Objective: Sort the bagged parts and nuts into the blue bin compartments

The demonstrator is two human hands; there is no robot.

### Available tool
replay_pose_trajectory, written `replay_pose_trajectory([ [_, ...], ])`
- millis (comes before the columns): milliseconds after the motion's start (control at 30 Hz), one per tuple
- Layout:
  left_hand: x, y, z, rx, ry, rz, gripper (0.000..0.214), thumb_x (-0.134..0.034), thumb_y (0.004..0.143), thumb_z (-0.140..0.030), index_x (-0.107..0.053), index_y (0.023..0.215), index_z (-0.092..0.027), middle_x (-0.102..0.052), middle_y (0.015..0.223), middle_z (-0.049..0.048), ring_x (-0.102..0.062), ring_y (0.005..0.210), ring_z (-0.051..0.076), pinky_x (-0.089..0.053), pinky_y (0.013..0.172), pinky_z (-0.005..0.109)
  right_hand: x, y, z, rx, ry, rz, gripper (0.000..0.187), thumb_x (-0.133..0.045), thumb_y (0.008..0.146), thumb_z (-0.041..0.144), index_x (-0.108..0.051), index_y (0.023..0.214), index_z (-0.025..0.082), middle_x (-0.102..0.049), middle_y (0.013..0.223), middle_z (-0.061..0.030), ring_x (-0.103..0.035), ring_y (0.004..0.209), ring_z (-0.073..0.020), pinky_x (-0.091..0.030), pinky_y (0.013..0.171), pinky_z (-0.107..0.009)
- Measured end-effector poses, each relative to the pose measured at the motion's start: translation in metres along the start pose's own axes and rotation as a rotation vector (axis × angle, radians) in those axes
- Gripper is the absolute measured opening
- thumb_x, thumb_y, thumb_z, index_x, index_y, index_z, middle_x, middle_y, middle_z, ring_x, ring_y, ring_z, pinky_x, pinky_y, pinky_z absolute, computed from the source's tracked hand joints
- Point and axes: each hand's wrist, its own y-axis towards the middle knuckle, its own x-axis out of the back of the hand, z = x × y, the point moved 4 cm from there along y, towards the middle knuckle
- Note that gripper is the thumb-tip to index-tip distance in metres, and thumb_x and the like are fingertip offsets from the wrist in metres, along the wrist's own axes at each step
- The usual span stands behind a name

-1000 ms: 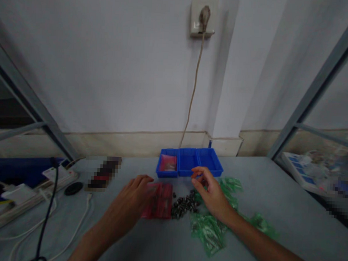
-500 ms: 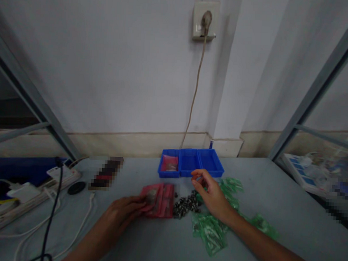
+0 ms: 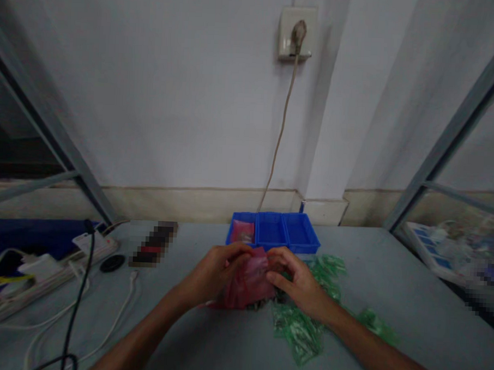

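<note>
A pink plastic bag [image 3: 254,277] is held up off the table between my two hands. The fingers of my left hand [image 3: 215,273] are closed on its upper left edge. At its upper right edge, my right hand [image 3: 298,282] pinches with thumb and fingers. More pink plastic lies below and behind the raised bag, partly covered by it. Small dark metal pieces [image 3: 258,305] peek out under the bag's lower edge; most of the pile is hidden. Green plastic bags [image 3: 301,332] with parts inside lie beside and beyond my right forearm.
Three joined blue bins [image 3: 271,232] stand at the back; the left one holds a pink bag [image 3: 243,230]. To the left are a power strip [image 3: 54,285], cables, a black disc [image 3: 112,263] and a blurred-out flat object [image 3: 154,245]. Metal frame posts rise on both sides.
My left hand has moved right and lifted a pink bag from the stack over the metal pieces. My right hand has come down and closed on the bag's right edge.
</note>
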Motion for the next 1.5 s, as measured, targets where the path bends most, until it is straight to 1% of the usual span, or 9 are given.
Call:
replay_pose_trajectory([
  [200, -0.029, 0.011, 0.029, -0.076, -0.048, -0.257, 0.040, -0.045, 0.109, -0.022, -0.053, 0.149, -0.027, -0.070, 0.133, 0.0085, -0.070, 0.116, 0.022, -0.057, 0.100, 0.038, 0.011, 0.008, -0.018, -0.069, 0.059, -0.165, 0.036, -0.077, 0.092, 0.056, -0.064, 0.099, 0.022, -0.060, 0.079, 0.0026, -0.056, 0.073, -0.0168, -0.043, 0.069, -0.028],
  [367, -0.037, -0.004, 0.029, -0.347, 0.264, -0.337, 0.060, -0.055, 0.096, 0.000, -0.060, 0.146, -0.032, -0.042, 0.163, 0.0113, -0.044, 0.147, 0.030, -0.045, 0.118, 0.053, 0.014, 0.010, -0.017, -0.105, 0.234, -0.192, 0.039, -0.083, 0.087, 0.054, -0.062, 0.099, 0.023, -0.059, 0.074, 0.0046, -0.055, 0.066, -0.0140, -0.041, 0.061, -0.025],
  [533, -0.035, -0.002, 0.022, -0.174, -0.025, -0.335, 0.011, -0.066, 0.101, -0.023, -0.077, 0.103, -0.023, -0.069, 0.123, 0.0083, -0.063, 0.118, 0.027, -0.053, 0.104, 0.044, 0.006, 0.007, -0.018, -0.184, 0.327, -0.135, 0.043, -0.077, 0.090, 0.058, -0.062, 0.114, 0.026, -0.068, 0.078, 0.0014, -0.064, 0.067, -0.0185, -0.052, 0.059, -0.029],
  [667, -0.042, 0.002, 0.024, 0.035, -0.312, -0.269, 0.030, -0.060, 0.106, -0.042, -0.075, 0.096, -0.018, -0.069, 0.093, 0.0040, -0.066, 0.085, 0.020, -0.057, 0.082, 0.032, 0.007, 0.006, -0.018, -0.141, 0.260, -0.168, 0.037, -0.071, 0.094, 0.060, -0.068, 0.100, 0.023, -0.067, 0.086, -0.0022, -0.065, 0.078, -0.0203, -0.057, 0.062, -0.030],
  [900, -0.039, -0.007, 0.009, -0.153, -0.111, -0.230, 0.035, -0.055, 0.107, -0.045, -0.081, 0.111, -0.023, -0.045, 0.164, 0.0099, -0.048, 0.145, 0.032, -0.040, 0.122, 0.050, 0.010, 0.010, -0.025, -0.173, 0.286, -0.208, 0.047, -0.084, 0.085, 0.052, -0.056, 0.112, 0.026, -0.066, 0.075, 0.0040, -0.061, 0.063, -0.0162, -0.050, 0.055, -0.025],
  [1033, -0.035, -0.015, -0.003, -0.312, 0.029, -0.128, 0.055, -0.040, 0.110, -0.058, -0.081, 0.108, -0.022, -0.035, 0.173, 0.0070, -0.029, 0.158, 0.037, -0.029, 0.128, 0.060, 0.016, 0.010, -0.021, -0.210, 0.289, -0.246, 0.052, -0.085, 0.084, 0.051, -0.058, 0.122, 0.026, -0.061, 0.068, 0.0072, -0.056, 0.058, -0.0136, -0.043, 0.057, -0.024],
  [1167, -0.028, -0.020, -0.006, -0.406, 0.141, -0.161, 0.060, -0.038, 0.108, -0.064, -0.079, 0.116, -0.022, -0.033, 0.174, 0.0083, -0.022, 0.160, 0.040, -0.026, 0.128, 0.064, 0.016, 0.010, -0.015, -0.214, 0.221, -0.217, 0.036, -0.084, 0.083, 0.052, -0.070, 0.095, 0.021, -0.062, 0.072, 0.0034, -0.055, 0.065, -0.0136, -0.039, 0.059, -0.024],
  [1300, -0.032, -0.021, -0.001, -0.439, 0.187, -0.099, 0.040, -0.046, 0.110, -0.045, -0.070, 0.136, -0.026, -0.067, 0.145, 0.0093, -0.047, 0.146, 0.034, -0.037, 0.122, 0.058, 0.011, 0.009, -0.019, -0.248, 0.244, -0.213, 0.036, -0.077, 0.087, 0.056, -0.072, 0.089, 0.021, -0.067, 0.074, 0.0002, -0.056, 0.062, -0.0152, -0.043, 0.058, -0.027],
  [1500, -0.040, -0.019, 0.011, -0.356, 0.110, -0.170, 0.060, -0.046, 0.098, -0.005, -0.055, 0.153, -0.027, -0.070, 0.133, 0.0098, -0.062, 0.123, 0.025, -0.054, 0.105, 0.044, 0.011, 0.008, -0.024, -0.234, 0.262, -0.252, 0.036, -0.075, 0.088, 0.057, -0.068, 0.092, 0.022, -0.062, 0.067, 0.0035, -0.055, 0.055, -0.0141, -0.043, 0.053, -0.026],
])
